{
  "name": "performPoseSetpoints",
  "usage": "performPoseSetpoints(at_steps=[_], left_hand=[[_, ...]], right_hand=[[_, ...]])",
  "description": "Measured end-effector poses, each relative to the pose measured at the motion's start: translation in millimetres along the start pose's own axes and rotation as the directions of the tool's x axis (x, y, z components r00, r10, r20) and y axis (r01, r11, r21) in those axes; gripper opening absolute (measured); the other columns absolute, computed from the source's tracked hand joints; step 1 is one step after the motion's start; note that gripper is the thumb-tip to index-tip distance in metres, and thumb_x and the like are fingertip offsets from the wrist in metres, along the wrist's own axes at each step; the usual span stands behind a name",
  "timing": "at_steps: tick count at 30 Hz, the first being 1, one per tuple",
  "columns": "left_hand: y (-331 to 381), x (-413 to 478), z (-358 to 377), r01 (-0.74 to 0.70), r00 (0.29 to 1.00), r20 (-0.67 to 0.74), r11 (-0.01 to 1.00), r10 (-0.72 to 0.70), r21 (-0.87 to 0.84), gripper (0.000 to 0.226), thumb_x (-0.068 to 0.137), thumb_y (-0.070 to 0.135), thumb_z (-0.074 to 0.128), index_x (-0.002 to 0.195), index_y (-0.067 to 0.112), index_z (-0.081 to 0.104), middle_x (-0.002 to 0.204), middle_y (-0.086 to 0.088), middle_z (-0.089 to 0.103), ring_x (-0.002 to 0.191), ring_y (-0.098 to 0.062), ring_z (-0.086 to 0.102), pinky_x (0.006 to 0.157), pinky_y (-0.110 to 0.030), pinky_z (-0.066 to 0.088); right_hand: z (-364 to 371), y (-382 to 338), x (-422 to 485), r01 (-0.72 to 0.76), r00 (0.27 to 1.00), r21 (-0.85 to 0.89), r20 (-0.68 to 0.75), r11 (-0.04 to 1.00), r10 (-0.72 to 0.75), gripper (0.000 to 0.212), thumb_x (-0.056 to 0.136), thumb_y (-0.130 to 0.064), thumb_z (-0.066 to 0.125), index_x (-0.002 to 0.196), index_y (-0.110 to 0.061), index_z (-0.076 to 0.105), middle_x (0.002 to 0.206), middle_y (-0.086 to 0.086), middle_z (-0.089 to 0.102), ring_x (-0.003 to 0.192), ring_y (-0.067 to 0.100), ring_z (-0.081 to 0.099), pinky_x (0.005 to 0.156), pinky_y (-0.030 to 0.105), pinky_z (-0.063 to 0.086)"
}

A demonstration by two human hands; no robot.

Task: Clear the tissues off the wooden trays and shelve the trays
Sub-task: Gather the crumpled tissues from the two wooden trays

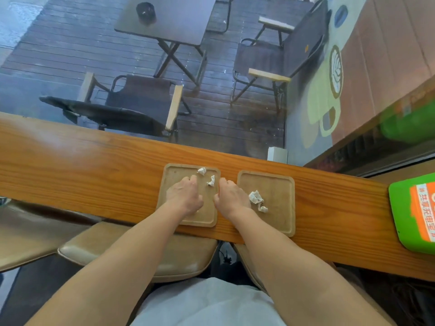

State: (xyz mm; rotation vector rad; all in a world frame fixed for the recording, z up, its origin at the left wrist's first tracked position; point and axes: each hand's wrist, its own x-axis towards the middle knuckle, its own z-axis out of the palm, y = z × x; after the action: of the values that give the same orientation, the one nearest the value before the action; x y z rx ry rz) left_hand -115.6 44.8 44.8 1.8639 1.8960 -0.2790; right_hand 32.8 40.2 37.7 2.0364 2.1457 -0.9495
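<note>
Two square wooden trays lie side by side on a long wooden counter (70, 161). The left tray (173, 175) carries two crumpled white tissues (201, 171) (211, 181) near its far right corner. My left hand (184, 196) rests flat on this tray, fingers slightly apart, holding nothing. The right tray (277, 196) holds a larger stained tissue (255, 197) and a small one (263, 209). My right hand (229, 198) lies over the gap between the trays, on the right tray's left edge, fingers curled; I cannot tell whether it grips anything.
A green and orange box (412, 212) sits on the counter at the far right. Padded beige stools (183, 255) stand under the counter in front of me. Beyond the window are folding chairs (131, 107) and a dark table (164, 17) on decking.
</note>
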Motion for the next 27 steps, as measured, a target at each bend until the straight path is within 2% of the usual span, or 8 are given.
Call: performPoseSetpoints(at_steps=[5, 10, 15, 18, 21, 27], left_hand=[[-5.1, 37.5, -5.1, -0.071, 0.997, 0.022, 0.997, 0.071, 0.010, 0.030, 0.088, 0.033, 0.053, 0.113, 0.018, 0.048, 0.107, -0.003, 0.058, 0.093, -0.025, 0.059, 0.069, -0.034, 0.046], [-14.5, 74.7, -0.5, -0.133, 0.991, -0.010, 0.991, 0.133, -0.031, 0.026, 0.088, 0.029, 0.050, 0.110, 0.016, 0.043, 0.097, -0.004, 0.054, 0.085, -0.028, 0.060, 0.061, -0.036, 0.043], [-23.3, 100.5, 9.5, -0.189, 0.982, -0.033, 0.980, 0.187, -0.061, 0.024, 0.092, 0.036, 0.048, 0.107, 0.019, 0.041, 0.088, -0.002, 0.051, 0.073, -0.028, 0.056, 0.055, -0.035, 0.041], [-30.7, 107.9, 18.4, -0.232, 0.973, -0.026, 0.972, 0.231, -0.036, 0.022, 0.096, 0.039, 0.045, 0.108, 0.021, 0.042, 0.087, -0.002, 0.053, 0.071, -0.027, 0.058, 0.056, -0.037, 0.050], [-39.0, 114.1, 27.1, -0.275, 0.961, -0.011, 0.961, 0.275, -0.008, 0.025, 0.096, 0.042, 0.044, 0.110, 0.021, 0.042, 0.088, -0.004, 0.053, 0.070, -0.029, 0.059, 0.053, -0.036, 0.047], [-47.2, 112.6, 37.4, -0.322, 0.946, 0.043, 0.947, 0.322, -0.001, 0.029, 0.097, 0.043, 0.043, 0.119, 0.024, 0.041, 0.094, -0.004, 0.055, 0.076, -0.031, 0.061, 0.060, -0.041, 0.054]], right_hand=[[8.0, -10.4, 28.1, -0.091, 0.996, 0.019, 0.004, 0.996, 0.091, 0.022, 0.089, -0.030, 0.049, 0.109, -0.019, 0.049, 0.105, 0.005, 0.060, 0.091, 0.027, 0.058, 0.066, 0.036, 0.041], [17.3, -13.4, 53.6, -0.174, 0.985, 0.049, 0.017, 0.984, 0.173, 0.023, 0.089, -0.031, 0.050, 0.107, -0.016, 0.048, 0.107, 0.007, 0.060, 0.092, 0.031, 0.059, 0.065, 0.036, 0.037], [33.7, -18.8, 69.9, -0.205, 0.979, 0.046, 0.030, 0.978, 0.204, 0.023, 0.090, -0.035, 0.052, 0.105, -0.017, 0.048, 0.104, 0.006, 0.059, 0.088, 0.029, 0.060, 0.062, 0.034, 0.035], [43.8, -23.5, 75.4, -0.231, 0.972, 0.059, 0.046, 0.971, 0.229, 0.021, 0.091, -0.031, 0.051, 0.108, -0.018, 0.047, 0.104, 0.005, 0.060, 0.086, 0.028, 0.060, 0.060, 0.034, 0.034], [52.2, -28.0, 78.3, -0.258, 0.965, 0.076, 0.067, 0.963, 0.253, 0.020, 0.092, -0.025, 0.050, 0.109, -0.017, 0.044, 0.104, 0.009, 0.060, 0.086, 0.032, 0.060, 0.060, 0.036, 0.037], [59.1, -29.1, 76.6, -0.298, 0.951, 0.097, 0.119, 0.950, 0.286, 0.016, 0.094, -0.021, 0.048, 0.108, -0.015, 0.042, 0.101, 0.012, 0.059, 0.084, 0.033, 0.058, 0.060, 0.038, 0.037]])
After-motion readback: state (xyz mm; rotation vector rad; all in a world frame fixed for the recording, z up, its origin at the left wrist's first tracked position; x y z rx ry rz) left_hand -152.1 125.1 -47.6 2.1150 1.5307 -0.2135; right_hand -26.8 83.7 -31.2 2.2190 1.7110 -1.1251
